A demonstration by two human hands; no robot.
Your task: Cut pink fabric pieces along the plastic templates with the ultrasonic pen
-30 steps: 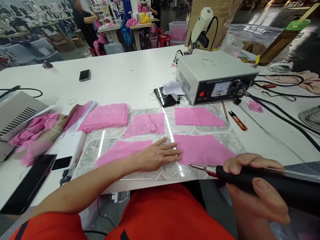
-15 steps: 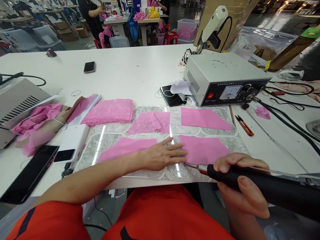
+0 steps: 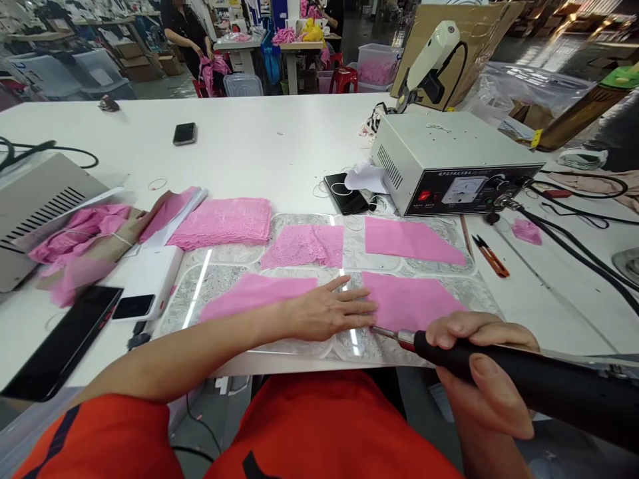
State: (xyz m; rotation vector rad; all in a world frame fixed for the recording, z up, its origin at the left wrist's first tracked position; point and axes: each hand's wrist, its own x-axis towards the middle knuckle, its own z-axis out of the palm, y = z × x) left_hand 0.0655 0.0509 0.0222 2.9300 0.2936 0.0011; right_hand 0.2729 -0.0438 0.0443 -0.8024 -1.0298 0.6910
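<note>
My left hand [image 3: 332, 310] lies flat, fingers spread, its fingertips on the left edge of a pink cloth piece [image 3: 407, 301]. My right hand [image 3: 486, 366] is wrapped round a thick black handheld tool [image 3: 549, 389]; its metal tip touches near the lower left corner of that piece. Another pink piece [image 3: 259, 293] is partly under my left forearm. Behind lie a lace-patterned pink piece [image 3: 304, 246] and a plain one [image 3: 412, 241], all on a clear-topped mat [image 3: 224, 256]. A stack of pink lace [image 3: 222, 223] sits at the mat's back left.
A grey control box [image 3: 449, 156] with cables [image 3: 584, 256] stands at the back right. Orange-handled snips [image 3: 492, 256] lie right of the mat. At left are a white device [image 3: 150, 283], a black tablet-like slab [image 3: 64, 342] and bundled pink cloth [image 3: 82, 233]. People work at far tables.
The view has shifted slightly, moving the table's things a little to the right in the picture. Both hands keep nearly the same places. A person in the background has moved their arms lower.
</note>
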